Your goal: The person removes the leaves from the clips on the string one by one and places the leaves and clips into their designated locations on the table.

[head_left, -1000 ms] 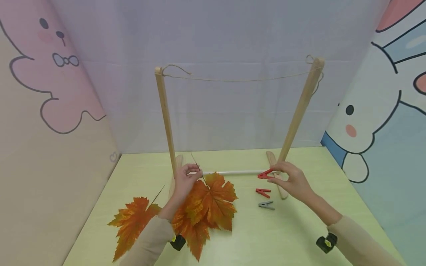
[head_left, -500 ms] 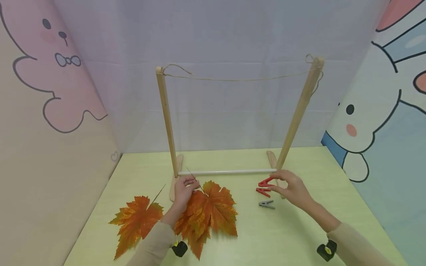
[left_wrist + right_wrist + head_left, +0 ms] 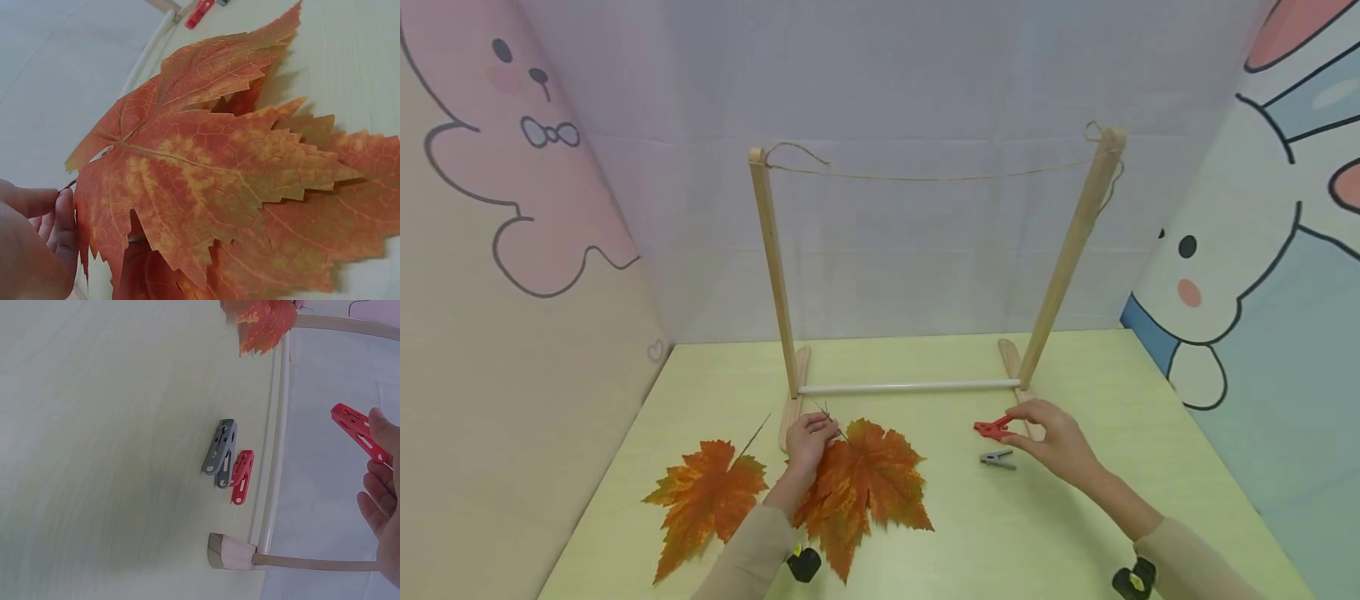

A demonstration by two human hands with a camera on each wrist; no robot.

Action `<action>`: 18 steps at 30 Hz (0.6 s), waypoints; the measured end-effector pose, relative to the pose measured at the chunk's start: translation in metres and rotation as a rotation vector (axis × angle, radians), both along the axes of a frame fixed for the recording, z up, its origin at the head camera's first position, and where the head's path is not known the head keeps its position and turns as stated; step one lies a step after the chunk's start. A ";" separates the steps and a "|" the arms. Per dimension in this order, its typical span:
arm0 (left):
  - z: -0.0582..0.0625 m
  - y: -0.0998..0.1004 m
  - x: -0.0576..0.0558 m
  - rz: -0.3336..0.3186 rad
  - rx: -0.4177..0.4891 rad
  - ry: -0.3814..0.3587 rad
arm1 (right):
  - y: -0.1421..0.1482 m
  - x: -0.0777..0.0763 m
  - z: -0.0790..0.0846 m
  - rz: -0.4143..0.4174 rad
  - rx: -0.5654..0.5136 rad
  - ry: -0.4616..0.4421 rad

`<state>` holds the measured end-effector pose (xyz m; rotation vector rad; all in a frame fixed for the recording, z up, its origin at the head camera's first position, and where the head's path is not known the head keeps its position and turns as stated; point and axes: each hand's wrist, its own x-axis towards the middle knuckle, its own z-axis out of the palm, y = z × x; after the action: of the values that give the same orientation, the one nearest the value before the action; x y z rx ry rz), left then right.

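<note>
My left hand (image 3: 808,443) pinches the thin stem of an orange maple leaf (image 3: 872,475), which overlaps other leaves beneath it. In the left wrist view, the fingertips grip that stem at the leaf's base. A red clothespin (image 3: 357,431) sits between the thumb and fingers of my right hand (image 3: 1056,442). Below it on the table lie another red clothespin (image 3: 242,478) and a grey clothespin (image 3: 997,459). From the head, the two red ones overlap and are hard to tell apart.
A separate orange leaf (image 3: 711,500) lies on the table at the left. Behind the hands stands a wooden frame with two posts (image 3: 1067,267), a white bottom rod (image 3: 910,387) and a string (image 3: 925,178) tied between the post tops.
My right hand has come down toward me with the red clothespin, over the one on the table. My left hand has lowered the stem and shifted slightly toward me.
</note>
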<state>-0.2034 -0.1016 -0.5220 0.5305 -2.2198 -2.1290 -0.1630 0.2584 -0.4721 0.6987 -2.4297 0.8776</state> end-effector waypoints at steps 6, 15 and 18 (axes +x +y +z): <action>-0.012 0.000 -0.006 -0.022 -0.038 0.070 | 0.000 0.004 -0.009 -0.032 -0.020 -0.062; -0.023 -0.002 -0.011 -0.021 -0.138 0.101 | -0.003 0.010 -0.021 0.004 -0.073 -0.113; -0.027 -0.003 -0.011 -0.028 -0.151 0.105 | -0.003 0.011 -0.025 -0.003 -0.084 -0.132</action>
<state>-0.2147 -0.1047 -0.5492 0.3735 -2.3172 -1.9316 -0.1515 0.2556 -0.4973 0.6240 -2.4906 1.0483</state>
